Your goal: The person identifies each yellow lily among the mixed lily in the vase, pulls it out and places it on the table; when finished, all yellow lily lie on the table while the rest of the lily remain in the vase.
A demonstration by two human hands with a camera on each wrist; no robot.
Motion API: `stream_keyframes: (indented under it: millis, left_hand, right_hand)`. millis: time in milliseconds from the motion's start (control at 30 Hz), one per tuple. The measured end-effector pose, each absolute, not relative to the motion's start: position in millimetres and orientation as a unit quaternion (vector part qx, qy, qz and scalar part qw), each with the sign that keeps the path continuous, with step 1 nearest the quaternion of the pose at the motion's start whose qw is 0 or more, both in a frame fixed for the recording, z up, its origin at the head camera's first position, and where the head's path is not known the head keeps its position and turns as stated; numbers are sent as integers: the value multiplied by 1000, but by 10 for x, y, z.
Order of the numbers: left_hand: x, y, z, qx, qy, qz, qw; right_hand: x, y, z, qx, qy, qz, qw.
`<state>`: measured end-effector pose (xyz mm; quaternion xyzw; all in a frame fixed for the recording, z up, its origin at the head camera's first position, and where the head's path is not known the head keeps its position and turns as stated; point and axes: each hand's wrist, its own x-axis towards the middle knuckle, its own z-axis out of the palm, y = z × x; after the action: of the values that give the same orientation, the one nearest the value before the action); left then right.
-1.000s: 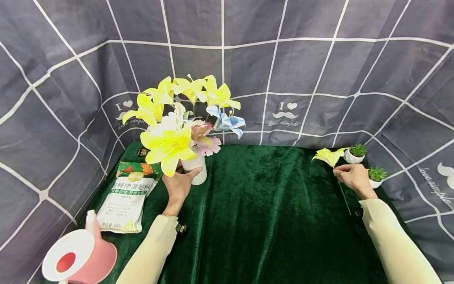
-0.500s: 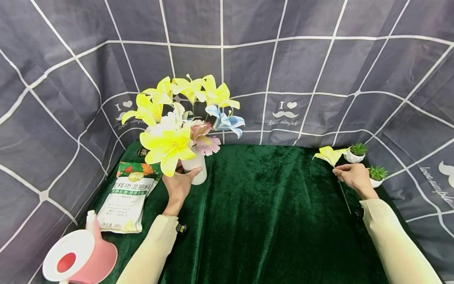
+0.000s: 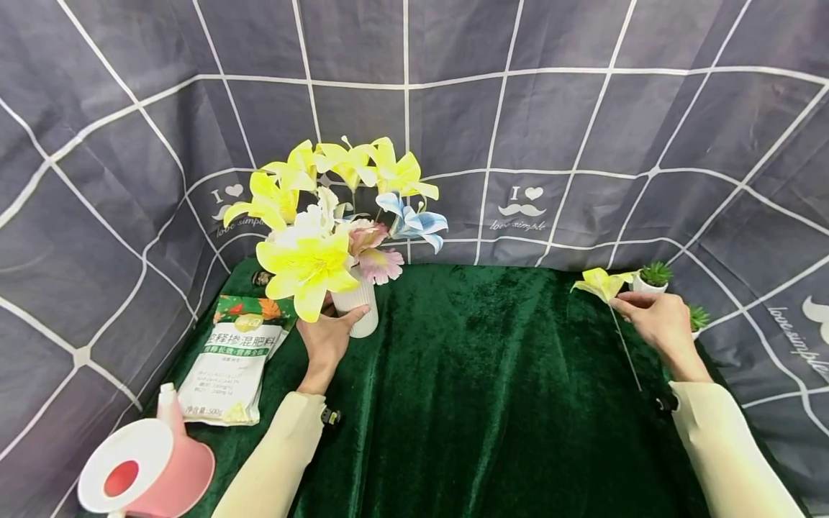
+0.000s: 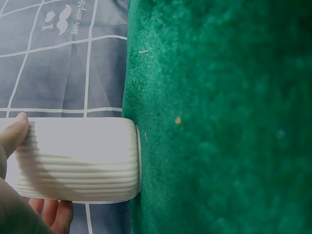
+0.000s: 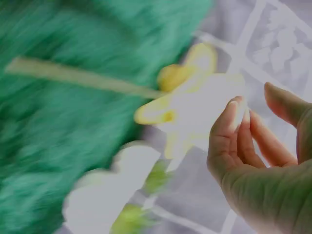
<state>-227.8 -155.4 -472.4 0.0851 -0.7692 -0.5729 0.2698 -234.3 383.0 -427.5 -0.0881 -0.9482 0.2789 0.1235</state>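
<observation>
My left hand (image 3: pixel 324 342) grips a white ribbed vase (image 3: pixel 359 313) near the back left of the green cloth. The left wrist view shows my thumb and fingers on opposite sides of the vase, whose base meets the cloth. Yellow lilies (image 3: pixel 307 266), a blue lily (image 3: pixel 414 221) and a pink flower (image 3: pixel 376 252) fill it, with white petals among them. At the right, a single yellow lily (image 3: pixel 599 285) with a long thin stem lies on the cloth. Beside its bloom is my right hand (image 3: pixel 660 324); the right wrist view shows the thumb (image 5: pixel 285 105) parted from loosely bent fingers, nothing between them.
Two small potted succulents (image 3: pixel 654 275) stand at the back right, one partly hidden behind my right hand. On the left lie a fertilizer bag (image 3: pixel 223 374) and a pink watering can (image 3: pixel 188 471). Grey checked fabric (image 3: pixel 453 129) walls the back and sides of the green cloth (image 3: pixel 466 403).
My right hand has let go of the single lily's stem and shifted slightly right, now covering part of one succulent. The left hand and vase stay put.
</observation>
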Motion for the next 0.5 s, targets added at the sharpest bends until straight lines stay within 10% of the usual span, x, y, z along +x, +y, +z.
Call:
stream_keyframes:
  millis: [500]
  left_hand:
    - [-2272,-1550,-4704,91,-769,-575,266]
  right_hand:
    - [-1870,2028,-3386,89,-846,518,87]
